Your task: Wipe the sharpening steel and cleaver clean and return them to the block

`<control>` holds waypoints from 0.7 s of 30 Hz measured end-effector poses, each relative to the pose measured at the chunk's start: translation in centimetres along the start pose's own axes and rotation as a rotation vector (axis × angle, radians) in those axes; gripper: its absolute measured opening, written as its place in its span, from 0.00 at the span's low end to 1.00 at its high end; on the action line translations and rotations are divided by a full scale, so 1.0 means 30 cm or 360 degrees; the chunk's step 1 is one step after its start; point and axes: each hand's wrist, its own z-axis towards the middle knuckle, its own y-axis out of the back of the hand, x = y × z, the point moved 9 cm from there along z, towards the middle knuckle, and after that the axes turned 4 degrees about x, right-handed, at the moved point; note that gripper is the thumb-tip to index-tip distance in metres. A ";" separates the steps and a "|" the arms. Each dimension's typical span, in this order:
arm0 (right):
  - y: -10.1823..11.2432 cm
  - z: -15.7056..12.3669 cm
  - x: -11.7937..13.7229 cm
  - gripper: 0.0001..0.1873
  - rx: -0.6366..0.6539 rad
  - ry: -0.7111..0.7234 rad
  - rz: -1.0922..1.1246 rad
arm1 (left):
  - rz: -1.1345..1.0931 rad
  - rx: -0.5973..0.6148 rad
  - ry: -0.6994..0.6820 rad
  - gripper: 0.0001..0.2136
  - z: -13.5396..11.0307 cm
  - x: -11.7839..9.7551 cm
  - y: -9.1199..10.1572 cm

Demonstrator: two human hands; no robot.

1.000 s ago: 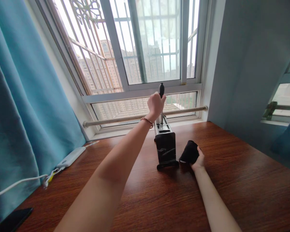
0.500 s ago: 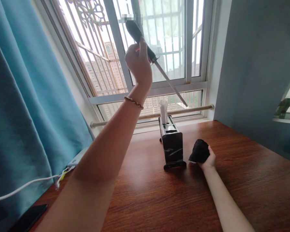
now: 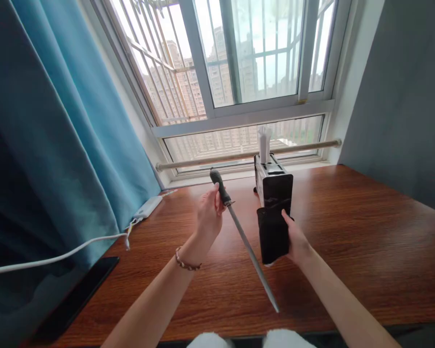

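Note:
My left hand [image 3: 210, 209] pinches the black ribbed handle of a honing steel [image 3: 252, 253]. Its long grey rod slants down to the right, and the tip hangs low over the table's front part. My right hand [image 3: 297, 239] grips a black cloth [image 3: 273, 237] by its right side, thumb on top. The cloth covers the lower front of a black tissue box [image 3: 278, 188] from my view. Rod and cloth are apart. A white tissue [image 3: 264, 145] sticks up from the box.
Under all this is a brown wooden table [image 3: 355, 251]. On its left lie a white power strip [image 3: 148, 208] with a white cable [image 3: 76, 251] and a dark flat object [image 3: 81, 295]. A blue curtain [image 3: 90, 121] hangs at the left, with a barred window [image 3: 253, 63] behind the table.
My left hand has brought the honing steel down from high before the window to just above the table. My right hand has moved left with the cloth, in front of the tissue box.

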 end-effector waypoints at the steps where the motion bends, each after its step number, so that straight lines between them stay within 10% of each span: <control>1: -0.043 0.019 -0.075 0.27 0.0046 -0.0133 0.0008 | -0.0020 -0.0028 0.0049 0.19 -0.012 0.040 0.039; 5: -0.166 0.112 -0.251 0.26 0.0351 -0.0366 -0.0006 | -0.0054 -0.0189 0.0226 0.19 -0.041 0.204 0.196; 11: -0.077 0.192 -0.376 0.18 0.0363 -0.0564 -0.0235 | -0.0162 -0.0095 0.0725 0.20 -0.085 0.443 0.345; 21: -0.063 0.188 -0.453 0.13 0.0538 -0.0549 -0.0456 | -0.0272 -0.0014 0.0892 0.13 -0.167 0.518 0.394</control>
